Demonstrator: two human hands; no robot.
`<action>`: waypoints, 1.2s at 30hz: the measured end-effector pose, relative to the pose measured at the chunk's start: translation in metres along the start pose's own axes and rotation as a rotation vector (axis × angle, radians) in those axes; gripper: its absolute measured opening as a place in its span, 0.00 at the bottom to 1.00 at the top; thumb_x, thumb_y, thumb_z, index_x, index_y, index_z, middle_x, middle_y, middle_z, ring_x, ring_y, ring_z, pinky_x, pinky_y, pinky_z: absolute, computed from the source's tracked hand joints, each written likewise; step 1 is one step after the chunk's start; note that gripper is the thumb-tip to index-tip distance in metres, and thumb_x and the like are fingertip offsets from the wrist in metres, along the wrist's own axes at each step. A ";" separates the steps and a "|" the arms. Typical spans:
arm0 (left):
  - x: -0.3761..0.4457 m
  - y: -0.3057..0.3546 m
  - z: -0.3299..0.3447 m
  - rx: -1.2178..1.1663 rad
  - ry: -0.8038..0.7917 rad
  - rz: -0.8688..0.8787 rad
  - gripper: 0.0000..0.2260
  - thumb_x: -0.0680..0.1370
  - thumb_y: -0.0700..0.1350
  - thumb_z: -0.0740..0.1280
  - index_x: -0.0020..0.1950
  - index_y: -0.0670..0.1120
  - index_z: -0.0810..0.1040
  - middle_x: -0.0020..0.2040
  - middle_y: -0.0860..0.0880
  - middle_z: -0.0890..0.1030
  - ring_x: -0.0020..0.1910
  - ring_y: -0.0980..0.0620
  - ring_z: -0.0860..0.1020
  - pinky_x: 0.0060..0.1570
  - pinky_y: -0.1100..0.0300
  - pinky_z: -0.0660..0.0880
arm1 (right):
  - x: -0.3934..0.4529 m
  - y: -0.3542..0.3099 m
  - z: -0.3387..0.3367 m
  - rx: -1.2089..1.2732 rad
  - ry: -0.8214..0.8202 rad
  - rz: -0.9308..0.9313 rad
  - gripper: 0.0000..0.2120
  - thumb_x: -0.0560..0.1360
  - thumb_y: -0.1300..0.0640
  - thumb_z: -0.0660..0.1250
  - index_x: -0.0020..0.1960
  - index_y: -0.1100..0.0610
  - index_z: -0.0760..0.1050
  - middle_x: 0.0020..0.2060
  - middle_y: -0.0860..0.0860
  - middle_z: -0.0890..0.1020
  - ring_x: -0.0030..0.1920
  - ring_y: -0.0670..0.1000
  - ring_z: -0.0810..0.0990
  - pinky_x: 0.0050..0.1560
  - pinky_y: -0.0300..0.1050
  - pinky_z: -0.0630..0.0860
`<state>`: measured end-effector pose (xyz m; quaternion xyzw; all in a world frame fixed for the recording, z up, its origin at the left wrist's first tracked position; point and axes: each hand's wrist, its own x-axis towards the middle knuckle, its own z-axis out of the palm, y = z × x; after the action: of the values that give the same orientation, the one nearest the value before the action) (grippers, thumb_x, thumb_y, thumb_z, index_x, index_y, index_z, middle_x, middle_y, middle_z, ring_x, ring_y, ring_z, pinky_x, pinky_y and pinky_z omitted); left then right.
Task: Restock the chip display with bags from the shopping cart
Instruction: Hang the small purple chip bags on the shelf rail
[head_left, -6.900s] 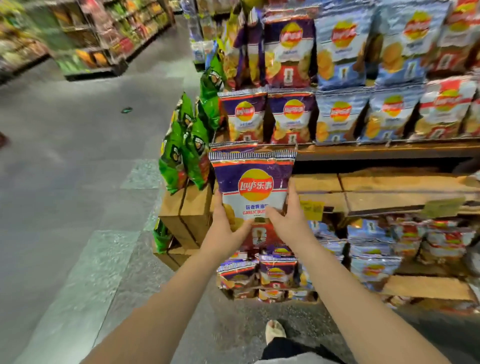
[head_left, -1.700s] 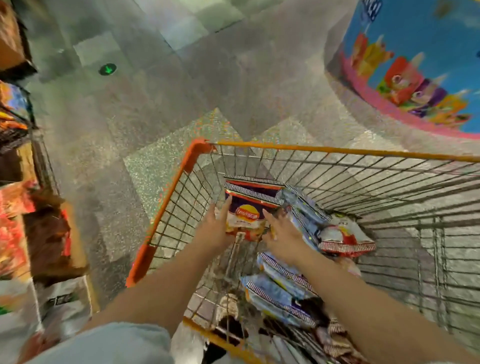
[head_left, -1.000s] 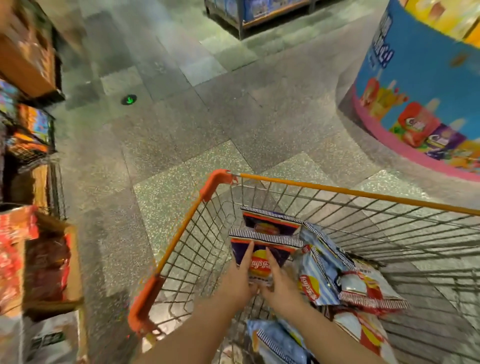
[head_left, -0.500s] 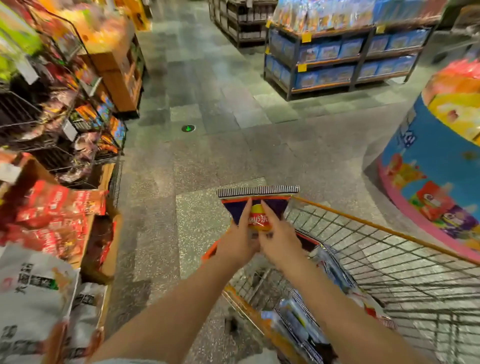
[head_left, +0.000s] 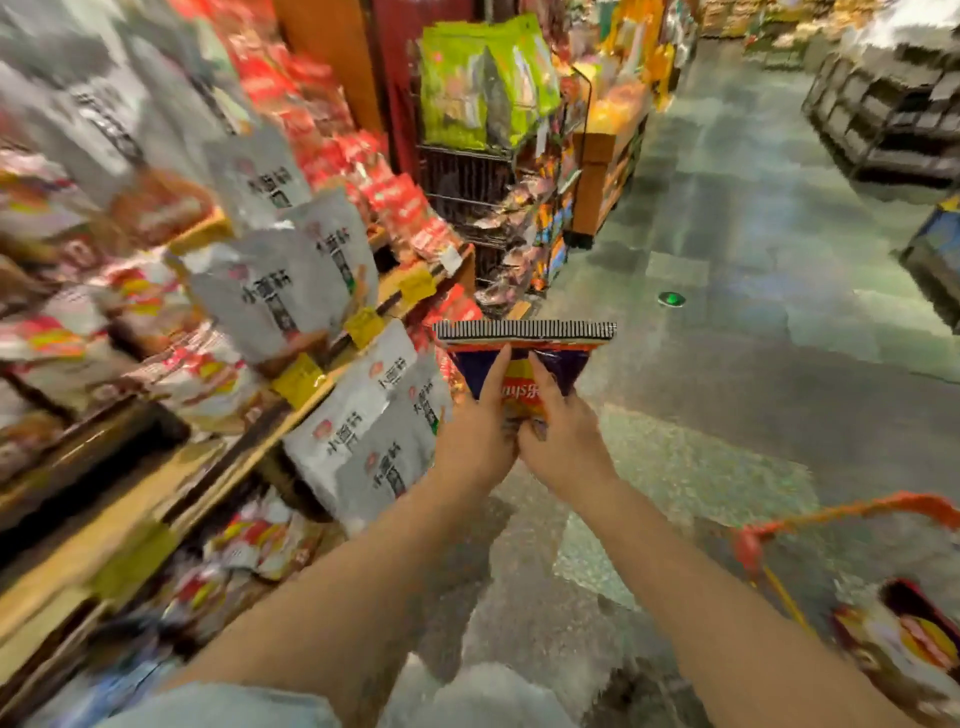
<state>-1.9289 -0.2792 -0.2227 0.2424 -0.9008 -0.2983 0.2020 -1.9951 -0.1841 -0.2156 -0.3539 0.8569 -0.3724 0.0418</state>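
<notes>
A purple Lay's chip bag (head_left: 524, 364) with a striped top seam is held up in front of me over the aisle floor. My left hand (head_left: 475, 441) grips its lower left side, index finger laid up along the front. My right hand (head_left: 563, 441) grips the lower right side the same way. The orange shopping cart (head_left: 831, 514) lies at the lower right, blurred, with more chip bags (head_left: 904, 639) inside it. The chip display itself is out of view.
Wooden shelves (head_left: 249, 447) packed with grey and red snack bags run along my left. A wire rack (head_left: 493, 208) with green bags stands ahead. Grey tiled floor (head_left: 753, 338) stretches forward, with a dark shelf unit (head_left: 893, 104) at the far right.
Both hands lifted the purple bag out of the cart. My view has swung left, so the cart has slid to the lower right and the left shelves fill the frame.
</notes>
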 end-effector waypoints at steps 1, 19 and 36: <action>-0.008 -0.023 -0.017 -0.003 0.023 -0.035 0.36 0.80 0.44 0.61 0.70 0.70 0.38 0.72 0.42 0.65 0.54 0.41 0.77 0.44 0.49 0.77 | 0.002 -0.017 0.023 0.005 -0.048 -0.038 0.36 0.75 0.59 0.62 0.77 0.42 0.50 0.71 0.57 0.64 0.68 0.59 0.67 0.66 0.54 0.69; -0.169 -0.299 -0.220 0.160 0.420 -0.881 0.42 0.78 0.51 0.66 0.69 0.72 0.33 0.62 0.44 0.73 0.51 0.45 0.78 0.47 0.51 0.78 | -0.017 -0.265 0.345 0.179 -0.909 -0.627 0.36 0.77 0.54 0.62 0.74 0.33 0.43 0.61 0.52 0.72 0.59 0.57 0.74 0.56 0.54 0.75; -0.354 -0.392 -0.358 0.083 0.750 -1.315 0.38 0.79 0.48 0.63 0.73 0.68 0.36 0.49 0.44 0.72 0.33 0.50 0.75 0.28 0.61 0.67 | -0.166 -0.451 0.492 0.212 -1.377 -0.925 0.35 0.78 0.55 0.61 0.76 0.38 0.46 0.62 0.53 0.71 0.52 0.53 0.74 0.49 0.47 0.73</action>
<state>-1.3390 -0.5152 -0.2847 0.8222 -0.4520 -0.2209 0.2662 -1.4462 -0.5907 -0.3000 -0.8127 0.3685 -0.1310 0.4319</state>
